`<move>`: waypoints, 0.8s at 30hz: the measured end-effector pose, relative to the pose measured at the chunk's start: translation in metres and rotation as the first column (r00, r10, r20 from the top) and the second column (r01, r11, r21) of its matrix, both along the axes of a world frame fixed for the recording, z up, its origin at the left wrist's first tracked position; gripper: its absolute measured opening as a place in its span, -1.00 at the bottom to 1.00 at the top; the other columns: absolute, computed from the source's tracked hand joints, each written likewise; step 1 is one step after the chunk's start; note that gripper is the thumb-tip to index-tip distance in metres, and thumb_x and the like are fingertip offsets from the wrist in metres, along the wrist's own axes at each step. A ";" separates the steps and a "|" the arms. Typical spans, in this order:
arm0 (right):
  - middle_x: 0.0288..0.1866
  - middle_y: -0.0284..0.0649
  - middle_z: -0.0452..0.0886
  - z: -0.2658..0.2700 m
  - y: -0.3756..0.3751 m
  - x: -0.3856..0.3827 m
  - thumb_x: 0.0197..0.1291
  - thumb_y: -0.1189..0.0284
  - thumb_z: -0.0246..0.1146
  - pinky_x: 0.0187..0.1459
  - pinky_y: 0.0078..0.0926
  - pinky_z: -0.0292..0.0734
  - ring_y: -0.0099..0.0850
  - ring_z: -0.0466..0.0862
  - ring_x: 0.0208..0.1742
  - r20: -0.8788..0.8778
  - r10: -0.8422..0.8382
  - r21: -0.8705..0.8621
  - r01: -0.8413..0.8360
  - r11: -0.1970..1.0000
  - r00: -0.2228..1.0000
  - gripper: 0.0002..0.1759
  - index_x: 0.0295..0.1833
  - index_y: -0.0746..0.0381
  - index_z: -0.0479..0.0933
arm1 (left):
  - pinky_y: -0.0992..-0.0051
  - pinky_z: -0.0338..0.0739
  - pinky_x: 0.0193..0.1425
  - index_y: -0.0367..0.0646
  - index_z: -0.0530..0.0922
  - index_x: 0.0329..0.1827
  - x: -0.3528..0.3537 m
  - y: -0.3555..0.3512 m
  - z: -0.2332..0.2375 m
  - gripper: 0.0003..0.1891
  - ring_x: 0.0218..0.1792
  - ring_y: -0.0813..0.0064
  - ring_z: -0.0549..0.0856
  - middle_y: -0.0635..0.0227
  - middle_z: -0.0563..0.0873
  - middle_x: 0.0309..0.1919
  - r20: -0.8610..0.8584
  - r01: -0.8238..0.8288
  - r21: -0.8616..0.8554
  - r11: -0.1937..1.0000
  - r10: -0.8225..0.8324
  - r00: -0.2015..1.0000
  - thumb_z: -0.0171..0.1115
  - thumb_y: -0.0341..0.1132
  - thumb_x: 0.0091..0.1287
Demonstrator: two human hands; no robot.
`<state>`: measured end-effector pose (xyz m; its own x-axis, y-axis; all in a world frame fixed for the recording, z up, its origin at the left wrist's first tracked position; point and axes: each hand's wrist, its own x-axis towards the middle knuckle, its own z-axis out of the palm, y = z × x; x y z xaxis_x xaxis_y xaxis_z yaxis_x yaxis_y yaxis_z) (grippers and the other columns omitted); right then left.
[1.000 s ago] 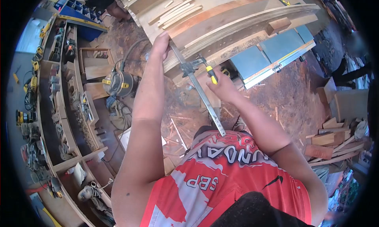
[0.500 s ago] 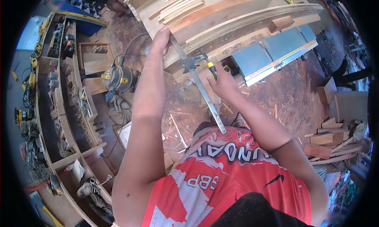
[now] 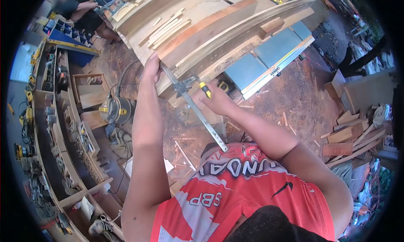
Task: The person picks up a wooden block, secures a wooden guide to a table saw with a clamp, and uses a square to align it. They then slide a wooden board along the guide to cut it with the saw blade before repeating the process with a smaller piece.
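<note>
A metal bar clamp (image 3: 203,116) stands out from the near-left corner of the bench (image 3: 203,9), its long axis slanting from the boards there back toward the person's red shirt (image 3: 252,195). The free end of the bar points at the shirt's front; the other end lies up by the boards. The dark sliding arm (image 3: 182,88) sits partway along the bar, near the bench corner, with a yellow-and-black handle (image 3: 205,89) angled off to its right.

The right hand (image 3: 218,100) has its grip closed around that handle, the forearm coming in from the lower right. The left hand (image 3: 152,68) is at the bar's upper end, against the ends of the boards; I can't tell how tightly its grip closes, since the fingers are partly hidden.

Along the bench's near edge runs a thick layered board (image 3: 248,31), with a small wood block (image 3: 270,28) just beside it, toward its right end. Behind it stands a reddish-edged board (image 3: 210,26), and past that some thin wood strips (image 3: 169,33) lie on the bench top. A table saw (image 3: 261,57) with a blue-grey top is next to the near edge, to the right of the right hand.

Off to the left there's a shop vacuum (image 3: 118,111) on the floor (image 3: 290,86), and beyond it, well apart from the bench, a compartmented shelf (image 3: 69,198) full of tools. Another person (image 3: 86,15) is at the far left.
</note>
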<state>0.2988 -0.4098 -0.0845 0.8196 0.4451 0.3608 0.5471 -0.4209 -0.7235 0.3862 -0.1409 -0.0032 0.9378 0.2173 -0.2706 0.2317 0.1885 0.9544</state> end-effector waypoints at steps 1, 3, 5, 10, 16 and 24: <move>-0.35 -0.23 0.57 0.014 -0.007 0.006 0.32 0.28 0.31 -0.58 -0.50 0.44 -0.52 0.56 -0.56 0.013 -0.008 -0.001 0.008 1.000 1.000 -0.39 0.39 0.23 0.31 | 0.37 0.55 0.31 -0.15 0.45 0.39 0.000 -0.002 0.004 -0.59 0.24 0.41 0.61 0.27 0.61 0.26 -0.033 -0.015 -0.023 1.000 0.014 0.999 0.03 -0.20 0.56; -0.42 -0.30 0.49 0.063 -0.025 0.008 0.39 0.34 0.25 -0.58 -0.50 0.31 -0.50 0.48 -0.57 -0.859 0.490 0.492 -0.028 0.870 0.148 -0.57 0.28 0.19 0.33 | 0.37 0.55 0.31 -0.15 0.45 0.39 0.003 0.003 -0.005 -0.58 0.24 0.41 0.61 0.26 0.61 0.26 -0.020 0.013 -0.026 1.000 -0.013 1.000 0.04 -0.19 0.55; -0.49 -0.48 0.30 0.071 -0.025 0.005 0.45 0.37 0.18 -0.64 -0.70 0.00 -0.74 0.21 -0.63 -0.838 0.535 0.542 0.054 0.838 0.107 -0.64 0.27 0.12 0.32 | 0.39 0.62 -0.01 -0.06 0.56 0.27 0.003 0.003 -0.006 -0.63 0.04 0.52 0.67 0.39 0.69 0.09 0.028 0.009 -0.008 1.000 -0.009 1.000 0.05 -0.11 0.52; -0.45 -0.36 0.45 0.069 -0.016 0.005 0.37 0.27 0.27 -0.62 -0.59 0.27 -0.63 0.40 -0.59 -0.902 0.332 0.342 -0.012 0.940 0.278 -0.48 0.32 0.23 0.32 | 0.37 0.56 0.09 -0.05 0.55 0.27 0.007 0.017 -0.011 -0.61 0.05 0.51 0.65 0.36 0.69 0.10 0.037 0.054 0.016 0.998 -0.054 0.998 0.06 -0.08 0.51; -0.26 -0.14 0.58 0.074 -0.007 -0.005 0.18 0.19 0.39 -0.49 -0.47 0.57 -0.48 0.63 -0.39 -0.765 0.043 0.075 0.023 0.997 0.643 -0.25 0.38 0.32 0.31 | 0.42 0.43 0.29 -0.21 0.64 0.16 0.052 0.053 0.065 -0.58 0.14 0.45 0.61 0.29 0.72 0.04 -0.108 0.346 0.677 0.650 -0.376 0.920 0.12 -0.07 0.48; -0.14 -0.16 0.59 0.058 -0.020 0.003 0.18 0.17 0.41 -0.24 -0.36 0.65 -0.39 0.65 -0.16 -0.851 0.319 0.311 -0.088 0.946 0.418 -0.28 0.34 0.27 0.31 | 0.25 0.45 0.36 -0.31 0.50 0.32 0.120 -0.155 0.120 -0.23 0.27 0.07 0.61 -0.05 0.62 0.24 -0.049 0.135 0.972 0.193 -0.395 0.918 0.17 0.25 0.35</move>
<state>0.3020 -0.4296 -0.0262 0.6293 0.6626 -0.4062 -0.3885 -0.1844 -0.9028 0.5057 -0.2963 0.1171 0.9910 -0.0851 0.1032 -0.1192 -0.9124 0.3916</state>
